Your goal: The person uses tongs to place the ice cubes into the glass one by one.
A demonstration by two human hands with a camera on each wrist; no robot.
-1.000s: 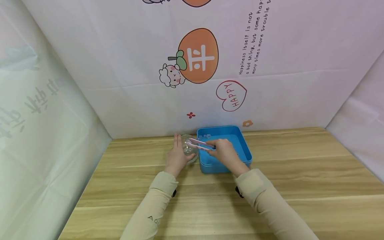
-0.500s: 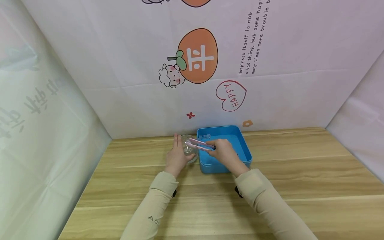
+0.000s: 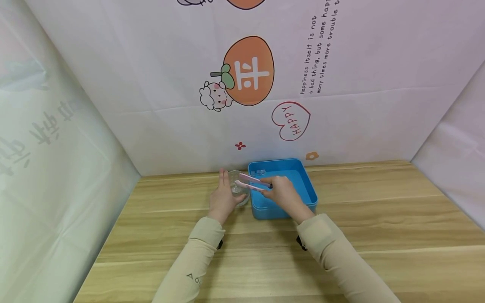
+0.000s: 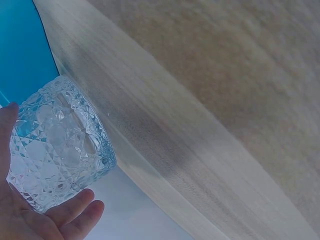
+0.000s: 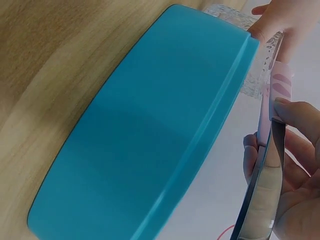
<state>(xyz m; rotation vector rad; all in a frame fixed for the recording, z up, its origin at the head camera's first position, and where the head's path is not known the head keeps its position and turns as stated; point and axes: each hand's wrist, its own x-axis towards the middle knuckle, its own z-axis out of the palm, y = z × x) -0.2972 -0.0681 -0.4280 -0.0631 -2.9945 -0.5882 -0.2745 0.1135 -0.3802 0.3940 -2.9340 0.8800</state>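
My left hand (image 3: 222,198) holds a clear cut-glass tumbler (image 4: 60,145) standing at the blue box's left side, thumb on one side and fingers on the other. Clear pieces seem to lie inside the glass (image 3: 235,190), hard to make out. My right hand (image 3: 282,191) grips a pair of tongs (image 3: 253,187) with pink-and-white tips and metal arms, thumb on one arm and fingers on the other. The tips stand apart over the glass, with nothing visible between them. In the right wrist view, the tongs (image 5: 278,97) partly cover the glass.
The blue rectangular box (image 3: 286,212) stands right of the glass, its rim under the tongs. Several clear cubes (image 3: 260,172) lie in its far left corner. A printed white sheet (image 3: 182,139) rises behind the wooden table (image 3: 242,269).
The tongs' tips have spread apart; earlier they were close together around a clear piece over the glass. Both hands have stayed nearly in place.
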